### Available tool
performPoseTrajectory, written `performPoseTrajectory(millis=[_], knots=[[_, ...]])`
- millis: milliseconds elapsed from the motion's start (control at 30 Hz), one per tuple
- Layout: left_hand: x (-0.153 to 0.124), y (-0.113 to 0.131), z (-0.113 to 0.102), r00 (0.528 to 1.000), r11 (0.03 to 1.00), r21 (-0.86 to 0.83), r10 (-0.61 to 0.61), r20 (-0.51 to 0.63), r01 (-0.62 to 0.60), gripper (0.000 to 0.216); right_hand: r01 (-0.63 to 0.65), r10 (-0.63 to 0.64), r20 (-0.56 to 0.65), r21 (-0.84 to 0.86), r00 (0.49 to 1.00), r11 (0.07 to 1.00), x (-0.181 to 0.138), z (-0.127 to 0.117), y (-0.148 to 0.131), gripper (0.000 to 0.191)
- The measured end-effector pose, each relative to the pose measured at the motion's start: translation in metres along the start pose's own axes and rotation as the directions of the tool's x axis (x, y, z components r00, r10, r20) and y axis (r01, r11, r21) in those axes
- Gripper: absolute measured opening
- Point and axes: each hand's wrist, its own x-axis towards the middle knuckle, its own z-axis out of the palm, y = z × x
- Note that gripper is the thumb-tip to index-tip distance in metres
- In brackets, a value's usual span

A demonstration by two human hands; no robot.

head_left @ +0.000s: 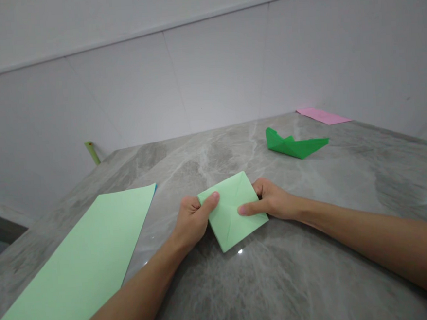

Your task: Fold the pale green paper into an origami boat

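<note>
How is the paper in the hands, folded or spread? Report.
Folded: the pale green paper is a compact square, with fold lines crossing its face.

Pale green on the square, with faint creases across. Same plain pale green on the sheet, with a sliver of blue at the far corner. Vivid green on the boat, yellow-green on the tube, plain pink on the slip. Looks mottled grey with whitish veins on the counter, pale grey with thin lines on the wall.
</note>
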Motion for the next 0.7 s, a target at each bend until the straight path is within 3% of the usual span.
performPoseTrajectory(millis=[200,400,467,600,700], knots=[[-0.0001,0.0016,-0.0002,0.996,0.999,0.027,0.049,-0.069,-0.047,0.063,-0.015,0.015,0.02,-0.006,1.0,1.0,-0.0005,-0.0006,-0.0012,0.023],[0.0003,-0.0039,-0.0007,0.994,0.998,-0.015,0.052,-0.093,-0.053,0.064,-0.016,0.016,0.018,-0.002,1.0,1.0,0.0,-0.0017,0.0005,0.023],[0.001,-0.005,0.0,0.998,0.998,-0.055,0.017,-0.062,-0.021,0.059,-0.007,0.007,0.002,-0.007,1.0,1.0,0.0,-0.0017,0.0015,0.023],[0.0009,-0.0029,0.0042,0.996,0.994,-0.082,-0.063,0.058,0.068,0.029,0.002,-0.003,-0.036,-0.017,0.999,1.0,0.0001,-0.0005,0.0036,0.024],[0.0,-0.0011,0.0074,0.996,0.992,-0.094,-0.078,0.051,0.082,0.029,0.004,-0.008,-0.065,-0.052,0.998,0.999,0.0007,0.0007,0.0053,0.024]])
